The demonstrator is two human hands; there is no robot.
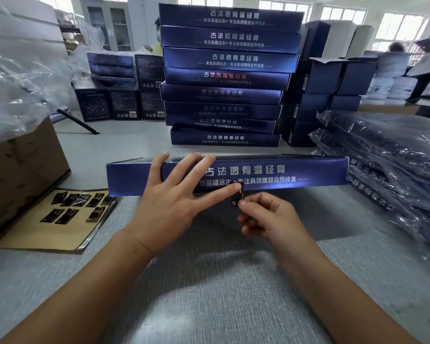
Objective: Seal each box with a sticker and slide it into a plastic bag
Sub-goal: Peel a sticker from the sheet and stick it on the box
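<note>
One box (271,175) lay under left hand (169,204), fingers spread flat; right hand (266,219) pinched one sticker (236,201); stack (224,78) of eight behind.

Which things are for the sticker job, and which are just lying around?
For the job: blue box pressed by the left hand; sticker pinched in the right hand; sticker sheet; stack of blue boxes; bagged pile.
Lying about: cardboard carton; small dark boxes; crumpled plastic.
</note>
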